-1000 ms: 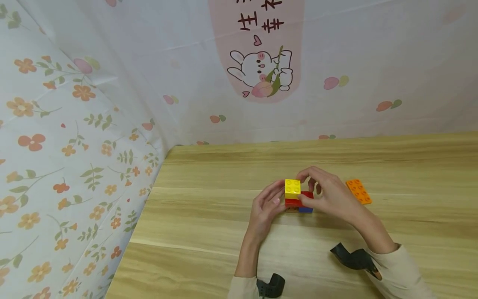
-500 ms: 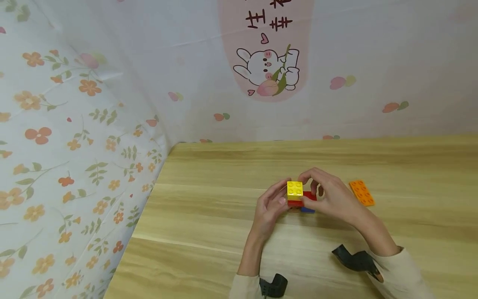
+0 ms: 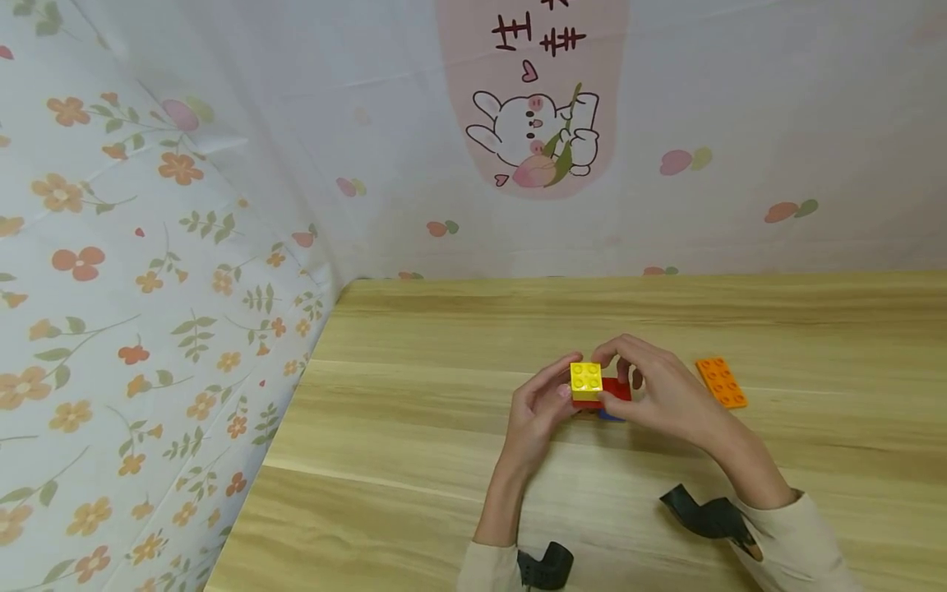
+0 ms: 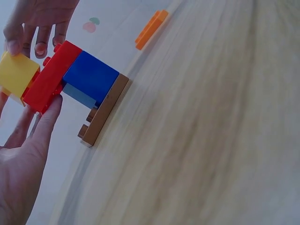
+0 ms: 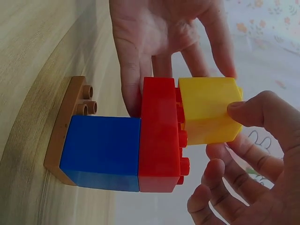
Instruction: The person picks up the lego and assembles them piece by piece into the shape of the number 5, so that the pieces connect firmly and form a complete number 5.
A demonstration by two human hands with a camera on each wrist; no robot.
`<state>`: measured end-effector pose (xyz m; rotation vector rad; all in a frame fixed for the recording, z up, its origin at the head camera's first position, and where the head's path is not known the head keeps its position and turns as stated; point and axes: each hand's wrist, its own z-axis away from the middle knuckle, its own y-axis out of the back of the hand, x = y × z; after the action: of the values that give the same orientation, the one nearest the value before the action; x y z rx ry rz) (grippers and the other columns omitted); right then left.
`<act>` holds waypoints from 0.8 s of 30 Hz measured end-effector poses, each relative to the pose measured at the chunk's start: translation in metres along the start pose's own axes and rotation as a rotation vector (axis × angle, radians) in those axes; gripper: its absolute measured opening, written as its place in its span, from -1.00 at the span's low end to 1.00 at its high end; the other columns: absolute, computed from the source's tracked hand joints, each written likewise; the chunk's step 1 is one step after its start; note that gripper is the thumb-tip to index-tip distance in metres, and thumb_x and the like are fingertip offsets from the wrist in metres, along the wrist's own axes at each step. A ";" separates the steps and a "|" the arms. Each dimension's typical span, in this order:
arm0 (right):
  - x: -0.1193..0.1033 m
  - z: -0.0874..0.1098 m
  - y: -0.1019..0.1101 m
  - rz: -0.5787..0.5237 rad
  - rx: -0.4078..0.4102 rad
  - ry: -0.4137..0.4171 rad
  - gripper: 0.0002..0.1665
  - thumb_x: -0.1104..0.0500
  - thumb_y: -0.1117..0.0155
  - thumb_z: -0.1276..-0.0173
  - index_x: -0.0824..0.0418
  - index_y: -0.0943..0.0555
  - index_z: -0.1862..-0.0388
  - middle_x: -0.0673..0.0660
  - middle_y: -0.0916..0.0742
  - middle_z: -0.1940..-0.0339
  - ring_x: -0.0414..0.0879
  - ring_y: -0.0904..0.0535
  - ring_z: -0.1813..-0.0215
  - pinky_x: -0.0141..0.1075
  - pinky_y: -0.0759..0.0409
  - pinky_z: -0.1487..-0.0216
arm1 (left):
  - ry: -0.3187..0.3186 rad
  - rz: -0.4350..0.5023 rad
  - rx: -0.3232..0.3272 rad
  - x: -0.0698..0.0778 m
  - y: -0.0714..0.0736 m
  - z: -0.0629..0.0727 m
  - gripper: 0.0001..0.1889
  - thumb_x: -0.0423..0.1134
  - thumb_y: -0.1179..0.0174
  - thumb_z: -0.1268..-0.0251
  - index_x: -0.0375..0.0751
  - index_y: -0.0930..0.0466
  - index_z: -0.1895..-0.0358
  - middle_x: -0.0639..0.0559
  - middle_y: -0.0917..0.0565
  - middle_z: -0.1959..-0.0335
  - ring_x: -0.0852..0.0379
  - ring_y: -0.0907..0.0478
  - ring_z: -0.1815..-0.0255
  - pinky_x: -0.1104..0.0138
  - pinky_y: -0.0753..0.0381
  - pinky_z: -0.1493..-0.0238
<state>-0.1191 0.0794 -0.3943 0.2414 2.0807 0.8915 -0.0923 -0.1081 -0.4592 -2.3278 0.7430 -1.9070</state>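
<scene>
Brick on top: yellow brick (image 5: 204, 101), standing over the left end of the red brick (image 5: 159, 136); red studs show in a narrow gap between the two.
Landmark: red brick, lying lengthwise left to right, studs up, with bare studs at its right end.
Brick below: blue brick (image 5: 103, 145), directly under the right part of the red brick and flush with it.
Base: brown plate (image 4: 107, 110), lowest under the red brick, bare studs beneath its left end.
Right hand (image 3: 662, 390): above the red brick's right end; thumb and forefinger pinch the yellow brick, other fingers curled clear.
Left hand (image 3: 538, 404): at the red brick's left end; thumb against the red brick, fingers extended and apart, reaching up beside the yellow brick.
Loose part: orange plate (image 3: 721, 382), studs up, well to the right of the red brick.
Work surface: wood-grain table (image 3: 414, 427), below the red brick and carrying the brown plate.
Backdrop: white sheet with a rabbit print (image 3: 528, 131), beyond the red brick.
</scene>
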 end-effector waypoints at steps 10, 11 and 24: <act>0.001 0.001 0.000 0.002 0.002 0.021 -0.55 0.35 -0.45 0.11 0.19 -0.53 0.18 -0.01 -0.59 0.29 -0.23 -0.43 0.43 -0.35 -0.53 0.46 | 0.023 -0.030 0.043 0.000 -0.003 0.000 -0.59 -0.33 -0.01 -0.38 -0.35 -0.36 -0.26 -0.18 -0.43 -0.20 -0.05 -0.43 -0.14 0.03 -0.45 -0.06; 0.001 0.000 0.000 0.004 0.002 0.023 -0.55 0.35 -0.45 0.11 0.19 -0.53 0.18 -0.01 -0.59 0.29 -0.23 -0.43 0.43 -0.35 -0.53 0.46 | 0.026 -0.031 0.047 0.001 -0.003 0.000 -0.59 -0.33 -0.01 -0.38 -0.36 -0.36 -0.25 -0.18 -0.43 -0.19 -0.04 -0.43 -0.13 0.02 -0.45 -0.06; 0.007 0.001 0.001 -0.024 0.016 0.056 -0.53 0.34 -0.50 0.11 0.16 -0.56 0.17 -0.03 -0.61 0.31 -0.24 -0.43 0.44 -0.38 -0.54 0.46 | -0.012 -0.003 0.057 0.000 -0.006 -0.002 -0.60 -0.37 0.00 -0.38 -0.38 -0.37 -0.24 -0.32 -0.37 -0.24 -0.09 -0.44 -0.14 0.13 -0.49 -0.03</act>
<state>-0.1230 0.0837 -0.3986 0.2014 2.1390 0.8765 -0.0922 -0.1021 -0.4564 -2.3061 0.6759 -1.8873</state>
